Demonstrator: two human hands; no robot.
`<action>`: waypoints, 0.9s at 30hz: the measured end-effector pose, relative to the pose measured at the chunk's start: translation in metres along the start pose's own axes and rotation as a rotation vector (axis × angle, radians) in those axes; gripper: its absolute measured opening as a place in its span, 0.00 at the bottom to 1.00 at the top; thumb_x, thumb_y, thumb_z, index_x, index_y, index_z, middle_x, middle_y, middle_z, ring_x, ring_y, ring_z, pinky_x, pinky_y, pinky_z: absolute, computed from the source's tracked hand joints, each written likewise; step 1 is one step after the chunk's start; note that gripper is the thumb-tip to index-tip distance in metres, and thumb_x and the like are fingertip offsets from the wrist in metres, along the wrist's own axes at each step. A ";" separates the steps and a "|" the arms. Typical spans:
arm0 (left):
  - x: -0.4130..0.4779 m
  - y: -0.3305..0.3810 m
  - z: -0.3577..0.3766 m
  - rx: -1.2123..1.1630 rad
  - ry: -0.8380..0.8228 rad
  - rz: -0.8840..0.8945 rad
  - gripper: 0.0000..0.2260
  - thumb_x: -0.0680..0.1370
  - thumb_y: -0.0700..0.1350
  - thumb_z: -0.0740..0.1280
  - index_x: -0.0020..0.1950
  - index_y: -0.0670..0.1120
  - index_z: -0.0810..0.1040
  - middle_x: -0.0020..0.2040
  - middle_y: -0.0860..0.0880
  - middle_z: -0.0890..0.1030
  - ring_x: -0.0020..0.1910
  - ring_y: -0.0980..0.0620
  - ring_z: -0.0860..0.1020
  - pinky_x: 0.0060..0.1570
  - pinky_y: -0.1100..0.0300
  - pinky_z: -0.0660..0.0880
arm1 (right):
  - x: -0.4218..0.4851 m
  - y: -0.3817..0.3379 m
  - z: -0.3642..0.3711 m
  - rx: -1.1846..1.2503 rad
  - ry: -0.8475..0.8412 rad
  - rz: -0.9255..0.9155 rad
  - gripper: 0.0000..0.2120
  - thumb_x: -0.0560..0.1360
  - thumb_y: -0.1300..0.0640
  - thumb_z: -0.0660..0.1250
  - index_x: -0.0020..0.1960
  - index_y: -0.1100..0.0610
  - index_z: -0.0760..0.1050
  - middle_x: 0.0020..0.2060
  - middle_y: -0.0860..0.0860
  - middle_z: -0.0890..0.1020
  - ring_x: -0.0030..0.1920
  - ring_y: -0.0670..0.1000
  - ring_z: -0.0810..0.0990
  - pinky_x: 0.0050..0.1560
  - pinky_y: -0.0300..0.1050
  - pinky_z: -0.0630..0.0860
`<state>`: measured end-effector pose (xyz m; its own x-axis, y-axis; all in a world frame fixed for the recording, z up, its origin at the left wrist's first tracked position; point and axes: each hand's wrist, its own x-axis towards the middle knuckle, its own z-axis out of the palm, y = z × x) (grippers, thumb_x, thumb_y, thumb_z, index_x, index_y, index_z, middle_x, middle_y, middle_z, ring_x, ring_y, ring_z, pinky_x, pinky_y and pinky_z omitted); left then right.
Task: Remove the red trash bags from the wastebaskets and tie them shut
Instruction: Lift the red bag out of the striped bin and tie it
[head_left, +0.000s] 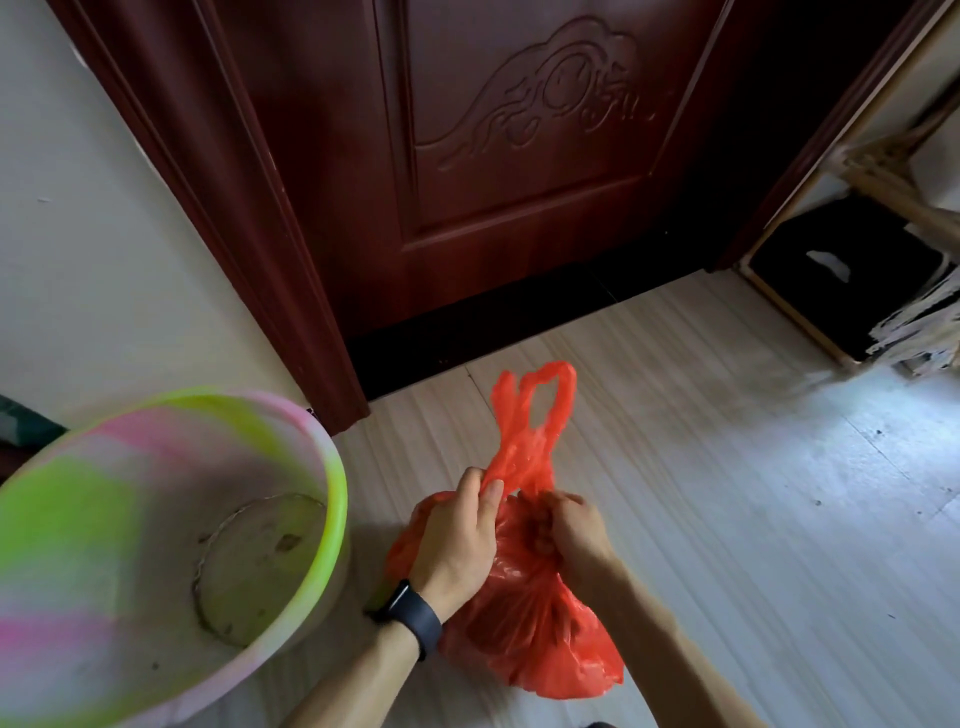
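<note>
A dark red-brown carved door (519, 156) is filling the far middle. Its moulded frame (218, 208) is slanting down to the floor on the left, and a dark threshold strip (467, 332) is running along its foot. A white wall (104, 234) is meeting that frame on the left.

The pale plank floor (753, 493) is spreading from the threshold toward the near edge. A wide stretch of it is lying open to the right of the bag, reaching as far as a wooden-framed rack holding a black box (841, 280) in the far right corner. Pale stringy strands (924, 322) are hanging over the rack's right side.

At the near left, a pink, green and white plastic wastebasket (335, 467) is tipping its mouth toward the camera and showing its stained inner bottom. Its right wall is standing just beside the bag, with only a narrow strip of floor between them.

The red trash bag (535, 634) is sitting on the floor at the near middle. Its body is bulging below the hands, and its two handle loops (545, 400) are sticking up toward the door.

The left grip (457, 540), a bare hand, is pinching one twisted handle strand between thumb and fingers. The right grip (571, 530) is curling its fingers tightly round the gathered neck of the bag.

A dark watch (410, 618) is circling the left wrist.
</note>
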<state>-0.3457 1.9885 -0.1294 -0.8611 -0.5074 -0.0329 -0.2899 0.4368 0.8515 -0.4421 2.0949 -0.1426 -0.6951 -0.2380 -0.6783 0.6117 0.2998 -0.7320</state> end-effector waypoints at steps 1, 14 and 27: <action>0.001 -0.007 0.000 0.125 -0.001 0.105 0.11 0.83 0.54 0.55 0.47 0.49 0.70 0.28 0.52 0.74 0.28 0.54 0.74 0.30 0.59 0.66 | -0.001 0.001 -0.002 -0.077 -0.019 -0.039 0.15 0.81 0.61 0.60 0.37 0.61 0.77 0.26 0.52 0.71 0.23 0.48 0.68 0.25 0.41 0.65; 0.000 -0.009 0.014 0.723 -0.113 0.547 0.06 0.78 0.45 0.57 0.46 0.51 0.74 0.34 0.52 0.79 0.33 0.50 0.80 0.40 0.55 0.73 | -0.016 0.002 -0.017 -0.182 -0.114 -0.225 0.18 0.77 0.44 0.68 0.42 0.60 0.79 0.30 0.55 0.77 0.28 0.50 0.74 0.30 0.45 0.68; 0.025 0.001 -0.028 -0.757 -0.709 -0.779 0.18 0.79 0.49 0.62 0.29 0.49 0.69 0.22 0.54 0.64 0.26 0.55 0.61 0.32 0.64 0.66 | -0.023 -0.009 -0.053 -0.181 -0.553 -0.340 0.08 0.73 0.64 0.74 0.43 0.69 0.78 0.36 0.59 0.80 0.38 0.56 0.78 0.40 0.46 0.75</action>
<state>-0.3558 1.9555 -0.1146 -0.6732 0.1666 -0.7205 -0.7051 -0.4381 0.5575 -0.4519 2.1460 -0.1169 -0.5129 -0.7699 -0.3797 0.2867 0.2633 -0.9211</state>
